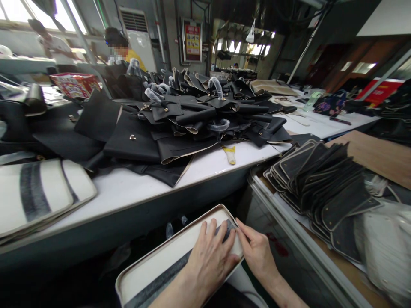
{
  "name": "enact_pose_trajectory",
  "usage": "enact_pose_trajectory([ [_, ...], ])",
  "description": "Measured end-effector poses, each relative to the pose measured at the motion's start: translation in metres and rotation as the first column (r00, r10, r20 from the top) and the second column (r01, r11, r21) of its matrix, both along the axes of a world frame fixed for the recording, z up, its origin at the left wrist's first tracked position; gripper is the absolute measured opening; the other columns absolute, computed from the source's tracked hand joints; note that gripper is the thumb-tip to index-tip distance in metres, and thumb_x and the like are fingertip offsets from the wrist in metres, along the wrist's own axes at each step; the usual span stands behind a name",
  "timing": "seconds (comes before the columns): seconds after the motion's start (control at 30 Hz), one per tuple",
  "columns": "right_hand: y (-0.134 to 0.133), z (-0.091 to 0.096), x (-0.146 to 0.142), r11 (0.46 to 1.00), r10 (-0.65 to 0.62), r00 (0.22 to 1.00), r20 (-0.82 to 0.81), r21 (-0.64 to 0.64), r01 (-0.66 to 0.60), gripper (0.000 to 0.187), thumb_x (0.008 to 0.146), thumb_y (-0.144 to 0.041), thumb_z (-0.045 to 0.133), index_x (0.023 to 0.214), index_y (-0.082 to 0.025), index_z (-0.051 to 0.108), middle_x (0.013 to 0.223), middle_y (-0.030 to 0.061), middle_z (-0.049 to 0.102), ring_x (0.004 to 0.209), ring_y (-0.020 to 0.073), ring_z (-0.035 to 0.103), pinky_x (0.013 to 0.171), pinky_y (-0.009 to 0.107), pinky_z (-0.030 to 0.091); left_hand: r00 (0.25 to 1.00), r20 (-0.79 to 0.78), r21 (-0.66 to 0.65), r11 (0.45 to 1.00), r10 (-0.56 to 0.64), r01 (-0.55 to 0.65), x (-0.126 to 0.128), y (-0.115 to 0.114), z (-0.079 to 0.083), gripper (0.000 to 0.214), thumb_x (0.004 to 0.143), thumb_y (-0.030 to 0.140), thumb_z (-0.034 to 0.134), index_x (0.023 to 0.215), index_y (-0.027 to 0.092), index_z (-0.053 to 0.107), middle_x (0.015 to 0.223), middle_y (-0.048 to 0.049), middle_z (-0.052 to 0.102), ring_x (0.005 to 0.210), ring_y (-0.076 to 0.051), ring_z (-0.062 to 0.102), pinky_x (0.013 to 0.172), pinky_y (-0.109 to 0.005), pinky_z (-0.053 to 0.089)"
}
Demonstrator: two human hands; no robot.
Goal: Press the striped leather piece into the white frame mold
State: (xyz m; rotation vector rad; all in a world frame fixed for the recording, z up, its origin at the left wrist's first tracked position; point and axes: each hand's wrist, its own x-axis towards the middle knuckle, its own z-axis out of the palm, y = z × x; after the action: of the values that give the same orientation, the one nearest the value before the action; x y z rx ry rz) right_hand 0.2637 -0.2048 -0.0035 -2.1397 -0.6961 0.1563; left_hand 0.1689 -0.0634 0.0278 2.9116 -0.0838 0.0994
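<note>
A cream panel with a dark stripe and raised, rounded edges [167, 250] lies tilted in front of me, below the table's edge. On its inner face rests my left hand [212, 252], fingers spread and stretched out near the far right end. My right hand [257, 250] pinches the rim at that end between thumb and fingers. Part of the panel's near side is hidden under my left arm. To the left, similar cream panels with dark bands [41, 192] lie stacked on the white table [128, 192].
Black leather bag pieces [192, 111] with metal clasps are heaped across the table. A yellow-and-white scrap [229, 155] lies near its edge. At right, dark panels [321, 188] are stacked on a side bench beside a brown board [379, 154]. Another person [120, 51] is behind the heap.
</note>
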Motion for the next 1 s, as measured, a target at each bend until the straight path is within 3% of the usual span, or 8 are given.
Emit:
enact_pose_trajectory([
  [0.13, 0.002, 0.0, 0.0, 0.995, 0.068, 0.991, 0.118, -0.079, -0.058, 0.038, 0.097, -0.027, 0.039, 0.124, -0.014, 0.063, 0.12, 0.0111, 0.065, 0.11, 0.0239, 0.063, 0.099, 0.037, 0.052, 1.0, 0.023, 0.017, 1.0, 0.001, -0.002, -0.002, -0.002, 0.0, 0.054, 0.096, 0.052, 0.037, 0.14, 0.021, 0.04, 0.143, -0.0109, 0.04, 0.131, -0.037, 0.034, 0.111, -0.054, 0.026],
  [0.3, 0.003, 0.002, -0.002, 0.982, 0.133, 0.976, 0.173, -0.157, -0.106, 0.042, 0.099, -0.025, 0.034, 0.128, -0.007, 0.059, 0.121, 0.0145, 0.062, 0.11, 0.024, 0.061, 0.1, 0.036, 0.05, 0.999, 0.011, -0.02, 0.999, -0.031, 0.032, -0.003, 0.0, 0.006, 0.054, 0.096, 0.053, 0.038, 0.139, 0.02, 0.041, 0.143, -0.0113, 0.042, 0.133, -0.035, 0.034, 0.113, -0.05, 0.026],
  [0.57, 0.004, 0.006, -0.007, 0.976, 0.115, 0.965, 0.233, -0.209, -0.066, 0.036, 0.101, -0.025, 0.033, 0.116, -0.011, 0.063, 0.102, 0.0121, 0.059, 0.086, 0.0211, 0.062, 0.083, 0.035, 0.053, 1.0, 0.014, -0.122, 0.992, 0.013, -0.011, -0.002, 0.003, 0.003, 0.052, 0.094, 0.057, 0.044, 0.137, 0.026, 0.042, 0.141, -0.0075, 0.046, 0.137, -0.028, 0.031, 0.113, -0.051, 0.02],
  [0.77, 0.008, 0.007, -0.012, 0.96, 0.17, 0.947, 0.274, -0.264, -0.096, 0.038, 0.1, -0.02, 0.029, 0.124, -0.011, 0.057, 0.108, 0.0141, 0.057, 0.093, 0.0236, 0.061, 0.081, 0.038, 0.054, 1.0, 0.018, -0.164, 0.987, -0.003, 0.006, -0.007, 0.006, 0.013, 0.046, 0.095, 0.05, 0.046, 0.133, 0.023, 0.044, 0.135, -0.0068, 0.05, 0.124, -0.026, 0.043, 0.11, -0.048, 0.027],
  [0.93, -0.001, 0.011, -0.011, 0.925, 0.22, 0.919, 0.326, -0.369, -0.091, 0.039, 0.096, -0.017, 0.032, 0.126, -0.01, 0.057, 0.111, 0.0164, 0.057, 0.097, 0.0264, 0.062, 0.079, 0.039, 0.058, 0.999, 0.027, -0.19, 0.981, -0.028, 0.033, 0.004, 0.002, 0.009, 0.054, 0.091, 0.043, 0.052, 0.136, 0.016, 0.041, 0.135, -0.0103, 0.049, 0.123, -0.027, 0.043, 0.112, -0.046, 0.025],
  [1.0, -0.002, 0.013, -0.011, 0.933, 0.234, 0.91, 0.344, -0.341, -0.111, 0.037, 0.097, -0.021, 0.034, 0.122, -0.012, 0.06, 0.109, 0.0156, 0.059, 0.096, 0.0262, 0.062, 0.077, 0.038, 0.059, 1.0, 0.015, -0.185, 0.982, -0.021, 0.023, 0.006, -0.001, 0.012, 0.055, 0.09, 0.04, 0.053, 0.136, 0.013, 0.041, 0.13, -0.0116, 0.052, 0.119, -0.026, 0.046, 0.111, -0.044, 0.028],
])
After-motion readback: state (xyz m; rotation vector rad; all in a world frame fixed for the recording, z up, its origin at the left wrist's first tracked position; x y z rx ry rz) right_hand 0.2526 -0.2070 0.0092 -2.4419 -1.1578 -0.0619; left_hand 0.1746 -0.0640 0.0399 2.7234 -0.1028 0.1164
